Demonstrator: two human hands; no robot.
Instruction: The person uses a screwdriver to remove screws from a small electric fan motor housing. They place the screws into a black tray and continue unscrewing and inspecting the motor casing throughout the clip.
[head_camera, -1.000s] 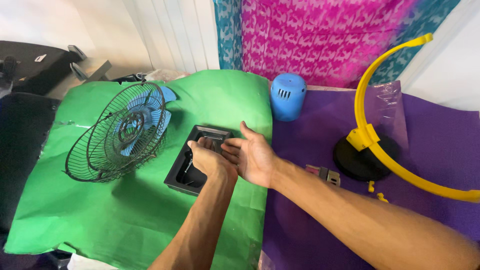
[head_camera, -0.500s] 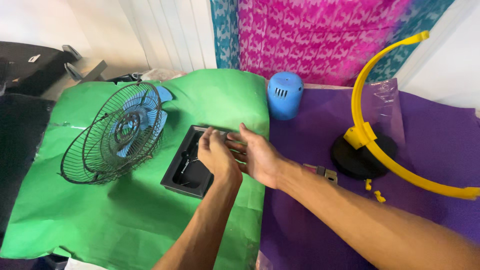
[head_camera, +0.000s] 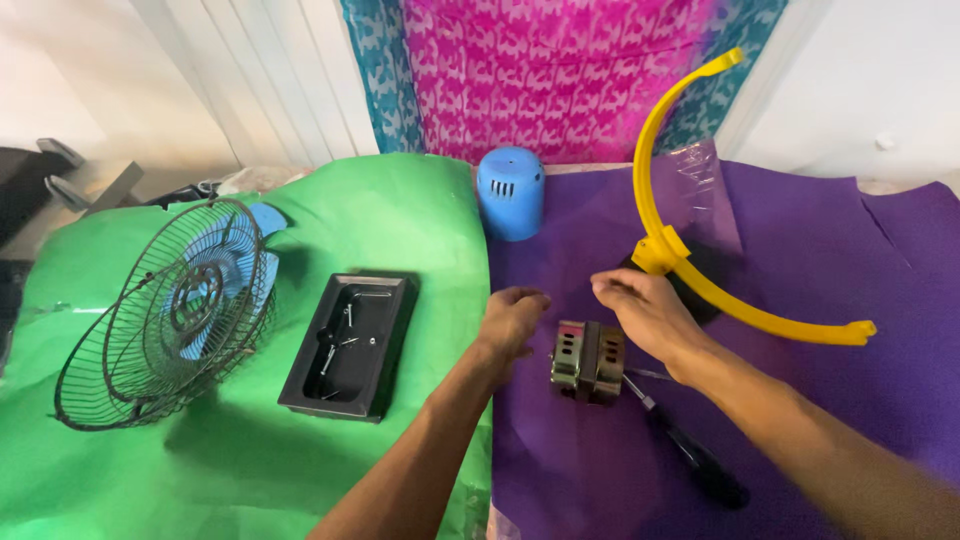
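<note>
Both hands have left the black tray (head_camera: 350, 345); a small motor (head_camera: 588, 361) now sits between their fingers.

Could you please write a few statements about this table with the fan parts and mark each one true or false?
1. The small metal motor block lies on the purple cloth. True.
2. The black tray sits on the purple cloth. False: it sits on the green cloth.
3. The left hand grips the wire fan guard. False: it is beside the motor block, far from the guard.
4. The right hand is just above the motor block, near the yellow curved bracket. True.
5. A screwdriver lies on the purple cloth. True.
</note>
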